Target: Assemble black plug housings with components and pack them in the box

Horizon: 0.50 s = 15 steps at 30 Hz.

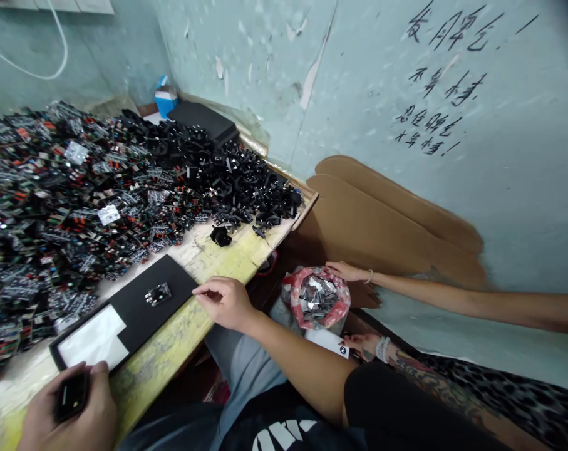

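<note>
In the head view, the left hand (70, 407) has its fingers curled round a small black device (71, 396) at the table's (171, 351) near edge. The right hand (227, 304) is loosely bent, fingertips at the black board's (147, 313) corner; whether they pinch anything I cannot tell. Between the hands, the small circuit piece (158, 294) lies on that board, beside a white sheet (93, 338)

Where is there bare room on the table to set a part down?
Table: narrow strip between black board and front edge; wider patch between board, lone black part and right hand. Board is bare around the circuit. Crowded: back and left, under the pile; left hand blocks the near side.
</note>
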Available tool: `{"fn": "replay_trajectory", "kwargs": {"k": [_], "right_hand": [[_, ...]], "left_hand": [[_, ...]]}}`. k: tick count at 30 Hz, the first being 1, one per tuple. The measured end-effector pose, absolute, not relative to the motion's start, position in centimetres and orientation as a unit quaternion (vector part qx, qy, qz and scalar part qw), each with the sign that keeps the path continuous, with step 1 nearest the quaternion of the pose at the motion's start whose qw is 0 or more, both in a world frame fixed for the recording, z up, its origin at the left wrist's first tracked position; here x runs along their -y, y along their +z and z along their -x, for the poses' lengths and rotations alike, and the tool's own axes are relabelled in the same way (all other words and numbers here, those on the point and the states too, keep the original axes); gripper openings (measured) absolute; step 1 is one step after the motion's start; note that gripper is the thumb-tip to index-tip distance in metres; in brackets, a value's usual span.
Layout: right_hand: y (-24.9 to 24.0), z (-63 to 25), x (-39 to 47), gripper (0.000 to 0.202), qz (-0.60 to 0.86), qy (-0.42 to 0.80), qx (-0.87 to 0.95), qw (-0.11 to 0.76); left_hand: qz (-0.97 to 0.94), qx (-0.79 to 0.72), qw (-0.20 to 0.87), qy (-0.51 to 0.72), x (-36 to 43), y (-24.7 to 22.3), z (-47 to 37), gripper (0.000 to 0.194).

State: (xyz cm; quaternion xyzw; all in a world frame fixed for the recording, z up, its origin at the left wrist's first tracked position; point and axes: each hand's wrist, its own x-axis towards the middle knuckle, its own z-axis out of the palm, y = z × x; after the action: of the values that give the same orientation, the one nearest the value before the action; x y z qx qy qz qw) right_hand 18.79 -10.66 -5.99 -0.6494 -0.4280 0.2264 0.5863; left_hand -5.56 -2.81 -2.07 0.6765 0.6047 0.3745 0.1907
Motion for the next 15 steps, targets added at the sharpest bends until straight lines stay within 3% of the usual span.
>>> {"fn": "replay_trajectory", "kwargs": {"k": [5,10,15], "right_hand": [[-6.0,-20.6,11.4,0.018,0.593,0.329,0.433,0.593],[-5.8,-24.5,14.2,0.037,0.546,0.451,0.413,0.572],[-5.2,-27.3,16.2,0.041,0.593,0.434,0.37,0.569]], "left_hand": [[-0.688,-0.59,0.126,0.402,2.3,-3.0,6.0,0.037],[-0.711,-0.566,0.108,0.402,2.2,-3.7,6.1,0.031],[-0.711,-0.549,0.094,0.428,2.4,-4.3,7.4,0.034]]}}
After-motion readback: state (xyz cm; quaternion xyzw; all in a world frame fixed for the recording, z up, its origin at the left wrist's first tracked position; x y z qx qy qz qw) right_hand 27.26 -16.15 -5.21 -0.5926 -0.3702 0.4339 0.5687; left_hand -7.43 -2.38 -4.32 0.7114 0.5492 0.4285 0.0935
